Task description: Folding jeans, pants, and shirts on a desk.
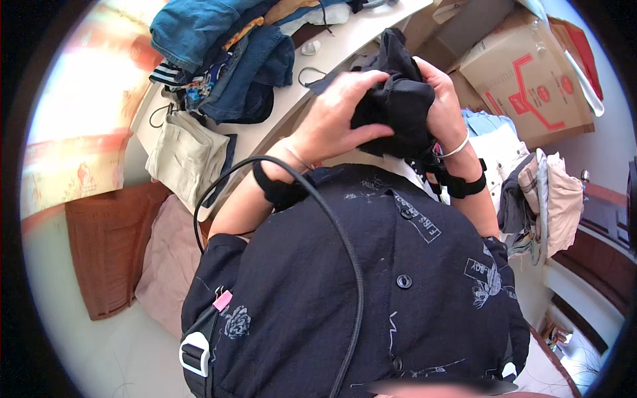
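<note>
A bunched black cloth garment [398,104] is held up between both hands, in front of the chest. My left hand [343,112] grips its near left side, thumb and fingers pressed on the fabric. On the right, my right hand [438,94] holds the garment's other edge, its fingers partly hidden behind the cloth. Left of the hands, a pile of denim and patterned clothes [239,74] lies on a pale tabletop [293,94]. Folded cream trousers [186,151] lie at the table's near corner.
Folded clothes [537,199] are stacked at the right, below a large cardboard box [532,84] with red print. A brown wooden chair back [117,244] and a pinkish cloth [171,268] stand at lower left. A black cable [356,268] loops across my front.
</note>
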